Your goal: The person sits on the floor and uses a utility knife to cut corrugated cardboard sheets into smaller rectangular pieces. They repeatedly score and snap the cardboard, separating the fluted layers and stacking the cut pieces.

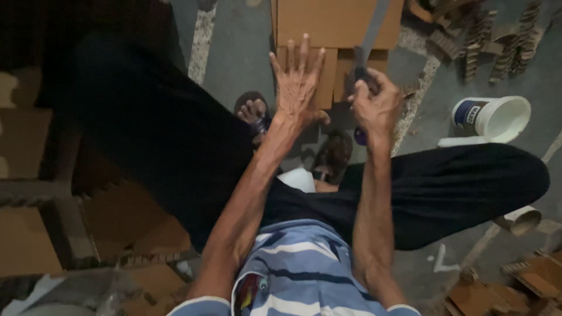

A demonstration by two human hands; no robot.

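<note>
- While I sit over the cardboard sheet [328, 26], my left hand [297, 82] lies flat on it, all 5 fingers spread, gripping nothing.
- My right hand [374, 102] is fisted around the long blade [370, 32]; I'd cut slowly, away from those fingers.

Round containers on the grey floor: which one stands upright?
The white plastic bucket with a blue label stands upright, mouth up; the beige tube-like container lies on its side.
</note>
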